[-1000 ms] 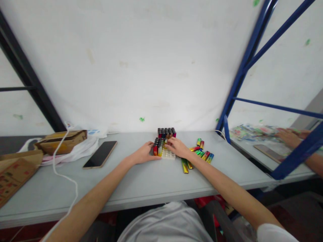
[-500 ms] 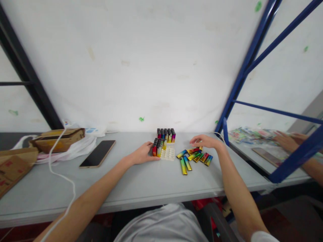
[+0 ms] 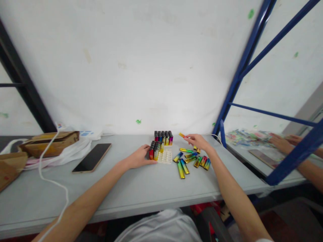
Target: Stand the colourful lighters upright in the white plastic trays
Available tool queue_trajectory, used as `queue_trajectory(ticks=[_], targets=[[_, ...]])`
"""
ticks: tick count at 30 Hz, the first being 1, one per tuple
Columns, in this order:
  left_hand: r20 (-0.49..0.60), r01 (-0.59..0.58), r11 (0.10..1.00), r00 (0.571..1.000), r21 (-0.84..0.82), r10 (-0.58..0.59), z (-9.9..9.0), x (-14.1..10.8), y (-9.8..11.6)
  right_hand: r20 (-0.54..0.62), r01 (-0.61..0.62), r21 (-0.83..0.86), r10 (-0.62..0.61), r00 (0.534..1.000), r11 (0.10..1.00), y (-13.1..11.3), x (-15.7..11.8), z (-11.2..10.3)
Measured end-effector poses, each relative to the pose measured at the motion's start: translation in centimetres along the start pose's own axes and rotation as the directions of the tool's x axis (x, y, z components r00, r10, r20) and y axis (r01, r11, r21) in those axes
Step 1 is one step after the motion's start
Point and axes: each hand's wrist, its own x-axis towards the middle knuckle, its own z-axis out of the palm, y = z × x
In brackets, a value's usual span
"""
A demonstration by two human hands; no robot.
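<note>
Several lighters [image 3: 154, 152] stand upright in the left part of a white tray [image 3: 165, 157] with round pockets; bare pockets show on its right. My left hand [image 3: 140, 156] rests against the tray's left side, thumb and fingers apart around its corner. Between the fingertips of my right hand [image 3: 196, 141] is a red and yellow lighter [image 3: 181, 135], raised above the table. A pile of shiny multicoloured lighters [image 3: 191, 158] lies flat below that hand. Behind the tray stands a block of upright lighters [image 3: 163, 137] with black tops.
A phone [image 3: 92, 158] lies at the left, beside a white plastic bag [image 3: 82, 151] and a cardboard box [image 3: 50, 143]. A white cable crosses my left forearm. Blue rack posts [image 3: 233, 80] stand at the right; beyond them are another person's hands [image 3: 280, 143].
My right hand has lifted a lighter from the pile and moved slightly left. The pile has shifted a little. My left hand stays at the tray, and the camera view has moved slightly.
</note>
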Motion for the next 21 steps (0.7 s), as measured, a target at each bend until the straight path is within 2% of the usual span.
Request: queue_trajectory(ticks=[3, 5, 8, 12, 15, 18, 20, 21], targets=[[0.003, 0.004, 1.0, 1.0, 0.006, -0.004, 0.0, 0.0, 0.0, -0.138, 0.078, 0.171, -0.055, 0.989, 0.982, -1.3, 0.4, 1.3], [-0.009, 0.001, 1.0, 1.0, 0.0, -0.001, 0.1, 0.0, -0.1, -0.158, 0.125, 0.308, -0.079, 0.984, 0.943, -2.1, 0.6, 2.5], [-0.015, -0.001, 1.0, 1.0, 0.006, 0.002, 0.2, 0.0, -0.2, -0.101, 0.098, 0.477, -0.056, 0.993, 0.873, -3.3, 0.7, 4.5], [-0.009, -0.001, 1.0, 1.0, 0.002, 0.001, 0.2, -0.1, -0.2, 0.022, -0.023, 0.673, 0.011, 1.0, 0.739, -5.1, 0.4, 6.7], [-0.018, -0.011, 1.0, 1.0, -0.012, 0.01, 0.1, -0.1, -0.1, 0.118, -0.07, 0.749, -0.028, 0.993, 0.659, -6.6, -0.1, 7.9], [-0.017, -0.014, 1.0, 1.0, -0.008, 0.014, 0.2, -0.2, 0.0, 0.142, -0.088, 0.777, -0.037, 0.989, 0.624, -7.5, -0.4, 9.1], [-0.015, -0.012, 1.0, 1.0, -0.003, 0.012, 0.2, -0.2, 0.1, 0.116, -0.09, 0.747, 0.005, 0.993, 0.659, -7.7, -0.4, 10.0], [-0.016, -0.01, 1.0, 1.0, 0.0, 0.01, 0.2, -0.2, 0.1, 0.088, -0.072, 0.7, 0.014, 0.996, 0.711, -7.7, -0.3, 10.4]])
